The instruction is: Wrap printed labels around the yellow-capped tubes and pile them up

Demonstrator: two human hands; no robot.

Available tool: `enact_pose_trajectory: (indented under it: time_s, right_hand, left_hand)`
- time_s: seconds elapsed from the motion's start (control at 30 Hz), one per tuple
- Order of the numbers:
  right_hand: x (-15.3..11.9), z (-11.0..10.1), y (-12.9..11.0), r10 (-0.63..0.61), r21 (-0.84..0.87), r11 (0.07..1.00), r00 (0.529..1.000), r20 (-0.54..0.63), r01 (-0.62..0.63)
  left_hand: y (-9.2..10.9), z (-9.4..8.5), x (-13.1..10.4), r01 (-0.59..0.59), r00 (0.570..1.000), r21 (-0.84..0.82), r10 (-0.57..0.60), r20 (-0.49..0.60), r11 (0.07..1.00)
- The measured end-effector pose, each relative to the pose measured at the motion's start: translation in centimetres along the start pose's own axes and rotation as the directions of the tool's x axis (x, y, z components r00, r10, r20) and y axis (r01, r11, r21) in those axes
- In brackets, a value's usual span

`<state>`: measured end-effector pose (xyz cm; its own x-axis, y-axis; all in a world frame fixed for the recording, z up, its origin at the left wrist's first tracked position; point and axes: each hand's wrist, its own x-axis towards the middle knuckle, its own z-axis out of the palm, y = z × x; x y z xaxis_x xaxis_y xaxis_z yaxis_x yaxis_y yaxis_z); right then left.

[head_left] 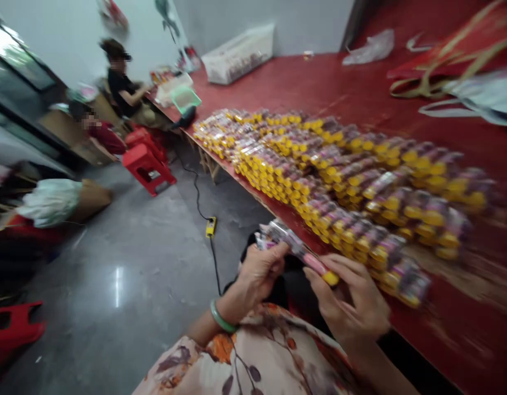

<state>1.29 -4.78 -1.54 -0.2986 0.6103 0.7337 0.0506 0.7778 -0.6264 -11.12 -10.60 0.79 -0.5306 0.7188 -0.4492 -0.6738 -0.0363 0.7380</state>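
My left hand, with a green bangle at its wrist, is closed around one end of a slim tube in clear plastic. The tube is pink toward its lower end and has a yellow tip. My right hand pinches it near that yellow tip, thumb on one side and fingers on the other. Some shiny, crumpled plastic shows above the left fingers; its exact shape is blurred. Just beyond my hands, rows of similar clear tubes with yellow ends lie stacked along the table edge.
The red table runs from right to far left. On it are a white basket, a green tray and bags. Red stools and a cable with a yellow box are on the floor. Two people sit far left.
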Motion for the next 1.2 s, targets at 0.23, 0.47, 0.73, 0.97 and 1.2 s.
enact_pose_trajectory:
  time_s: [0.23, 0.47, 0.73, 0.97, 1.2]
  right_hand:
    - [-0.3, 0.7, 1.1, -0.078, 0.06, 0.995, 0.995, 0.061, 0.074]
    - [-1.0, 0.4, 1.7, 0.05, 0.076, 0.996, 0.997, 0.061, -0.055]
    - [0.0, 0.9, 0.4, 0.555, 0.601, 0.646, 0.83, 0.055, -0.471]
    - [0.1, 1.3, -0.2, 0.656, 0.736, 0.225, 0.658, 0.369, -0.638]
    - [-0.6, 0.3, 0.9, 0.53, 0.622, 0.445, 0.749, 0.397, -0.644]
  left_hand:
    - [0.4, -0.3, -0.2, -0.066, 0.997, 0.042, 0.064, 0.052, 0.997]
    - [0.0, 0.8, -1.4, -0.036, 0.99, 0.105, 0.021, 0.138, 0.994]
    - [-0.3, 0.3, -1.3, -0.072, 0.99, 0.113, 0.057, 0.127, 0.991]
    - [0.2, 0.5, -0.5, -0.049, 0.992, 0.079, 0.039, 0.12, 0.996]
    - [0.6, 0.3, -0.2, 0.019, 0.996, 0.065, -0.025, 0.085, 0.998]
